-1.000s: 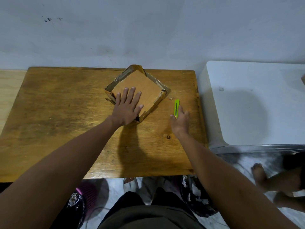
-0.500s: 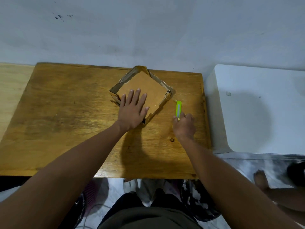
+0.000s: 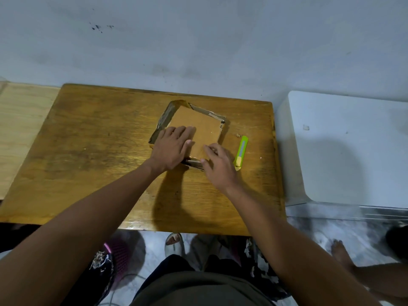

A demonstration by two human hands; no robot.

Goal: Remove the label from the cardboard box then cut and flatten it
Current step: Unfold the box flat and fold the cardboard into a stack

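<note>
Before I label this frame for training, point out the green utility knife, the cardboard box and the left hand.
green utility knife [image 3: 242, 151]: head view, middle of its body.
cardboard box [image 3: 204, 127]: head view, bare top panel.
left hand [image 3: 171, 147]: head view, back of the hand.

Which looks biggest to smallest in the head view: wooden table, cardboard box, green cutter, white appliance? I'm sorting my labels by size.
1. wooden table
2. white appliance, cut off by the frame edge, so its full size is unsure
3. cardboard box
4. green cutter
</note>
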